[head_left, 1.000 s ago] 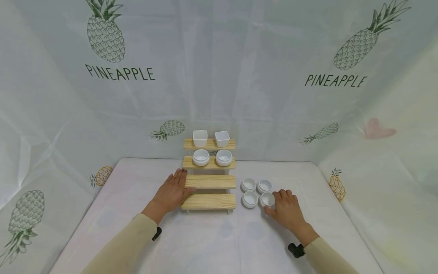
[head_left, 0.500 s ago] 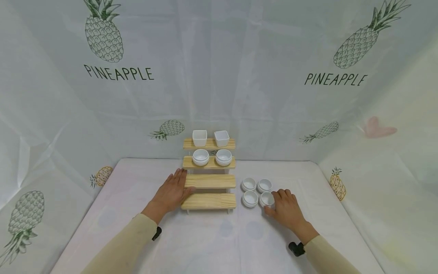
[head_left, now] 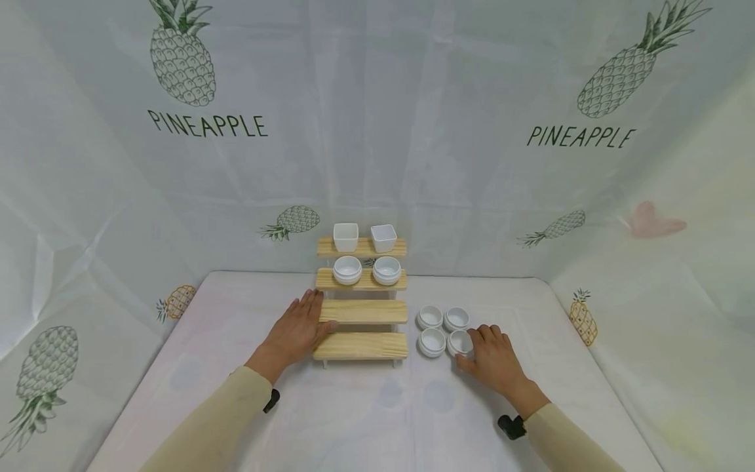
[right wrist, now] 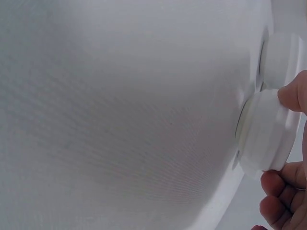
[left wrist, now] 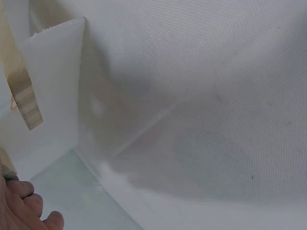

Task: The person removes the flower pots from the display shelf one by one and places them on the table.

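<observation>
A stepped wooden display stand (head_left: pixel 363 312) rises in several tiers at the middle of the table. My left hand (head_left: pixel 297 331) rests along its left side, fingers straight and thumb over the lower tiers' end; in the left wrist view my fingers (left wrist: pixel 33 203) show at the lower left corner by the wood. To the stand's right, several small round white bowls are grouped close together on the table. My right hand (head_left: pixel 495 360) pinches the front right bowl (head_left: pixel 459 343), thumb and fingers on opposite sides of its rim. The right wrist view shows this bowl (right wrist: pixel 266 132) upright, beside another bowl (right wrist: pixel 280 57).
Two square white cups (head_left: pixel 345 237) stand on the top tier, and two round white bowls (head_left: pixel 387 270) on the tier below. The lower two tiers show bare wood. Behind the white table (head_left: pixel 366 419) hangs a pineapple-print cloth (head_left: pixel 401 131).
</observation>
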Demonstrator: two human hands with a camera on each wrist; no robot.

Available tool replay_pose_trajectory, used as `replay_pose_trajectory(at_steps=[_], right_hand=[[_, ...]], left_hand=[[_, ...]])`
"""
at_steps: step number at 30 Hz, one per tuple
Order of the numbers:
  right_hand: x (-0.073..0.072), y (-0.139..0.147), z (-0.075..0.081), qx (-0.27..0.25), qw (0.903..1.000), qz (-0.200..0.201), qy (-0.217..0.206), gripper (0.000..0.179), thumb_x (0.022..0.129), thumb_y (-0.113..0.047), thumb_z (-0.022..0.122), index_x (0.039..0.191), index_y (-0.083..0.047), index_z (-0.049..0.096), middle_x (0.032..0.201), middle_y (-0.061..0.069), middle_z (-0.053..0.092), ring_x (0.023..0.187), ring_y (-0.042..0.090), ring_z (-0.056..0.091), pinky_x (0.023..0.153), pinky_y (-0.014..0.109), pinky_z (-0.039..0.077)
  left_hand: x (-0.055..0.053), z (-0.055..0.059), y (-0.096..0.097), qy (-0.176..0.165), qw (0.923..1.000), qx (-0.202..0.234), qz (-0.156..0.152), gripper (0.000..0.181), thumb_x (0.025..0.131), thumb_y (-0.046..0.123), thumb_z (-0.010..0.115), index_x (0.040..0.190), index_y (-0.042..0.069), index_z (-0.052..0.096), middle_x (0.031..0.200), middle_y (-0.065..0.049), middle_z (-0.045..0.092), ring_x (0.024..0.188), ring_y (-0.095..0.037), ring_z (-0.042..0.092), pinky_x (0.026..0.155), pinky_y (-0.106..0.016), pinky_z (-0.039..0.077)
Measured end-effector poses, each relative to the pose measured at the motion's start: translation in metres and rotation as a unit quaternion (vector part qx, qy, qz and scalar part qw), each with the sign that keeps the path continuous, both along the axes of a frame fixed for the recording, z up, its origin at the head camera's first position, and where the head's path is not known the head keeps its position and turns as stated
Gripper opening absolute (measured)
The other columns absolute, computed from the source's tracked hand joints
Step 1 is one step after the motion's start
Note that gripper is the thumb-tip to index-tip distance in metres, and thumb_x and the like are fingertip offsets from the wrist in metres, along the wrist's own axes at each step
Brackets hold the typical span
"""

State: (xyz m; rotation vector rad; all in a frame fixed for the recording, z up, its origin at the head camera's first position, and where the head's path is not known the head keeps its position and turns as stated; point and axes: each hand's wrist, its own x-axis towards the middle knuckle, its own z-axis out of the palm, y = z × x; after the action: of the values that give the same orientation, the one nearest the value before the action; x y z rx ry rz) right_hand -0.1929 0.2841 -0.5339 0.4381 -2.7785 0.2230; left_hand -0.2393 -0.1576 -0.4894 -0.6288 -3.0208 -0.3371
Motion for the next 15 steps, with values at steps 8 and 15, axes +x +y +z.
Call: replay_pose_trajectory(at_steps=[8,15], right_hand=[[-0.004,-0.001,0.010,0.003,0.9997,0.008,0.024,0.061,0.084,-0.040,0.082,0.119,0.008,0.069,0.103,0.018,0.064,0.096,0.036,0.054,0.078,0.046,0.047],[-0.027,-0.021,0.054,0.003,0.9967,0.023,0.078,0.064,0.086,-0.044,0.083,0.123,0.006,0.069,0.108,0.020,0.066,0.101,0.039,0.056,0.079,0.049,0.046]], left_hand=[[-0.003,-0.003,0.000,0.000,1.0000,-0.005,-0.006,0.088,0.111,0.058,0.038,0.163,-0.011,0.021,0.170,-0.030,0.026,0.161,-0.042,0.022,0.130,-0.058,0.025],[-0.004,-0.003,-0.003,0.001,0.9998,-0.020,-0.002,0.089,0.111,0.061,0.035,0.164,-0.009,0.021,0.171,-0.028,0.025,0.161,-0.040,0.021,0.131,-0.057,0.025]])
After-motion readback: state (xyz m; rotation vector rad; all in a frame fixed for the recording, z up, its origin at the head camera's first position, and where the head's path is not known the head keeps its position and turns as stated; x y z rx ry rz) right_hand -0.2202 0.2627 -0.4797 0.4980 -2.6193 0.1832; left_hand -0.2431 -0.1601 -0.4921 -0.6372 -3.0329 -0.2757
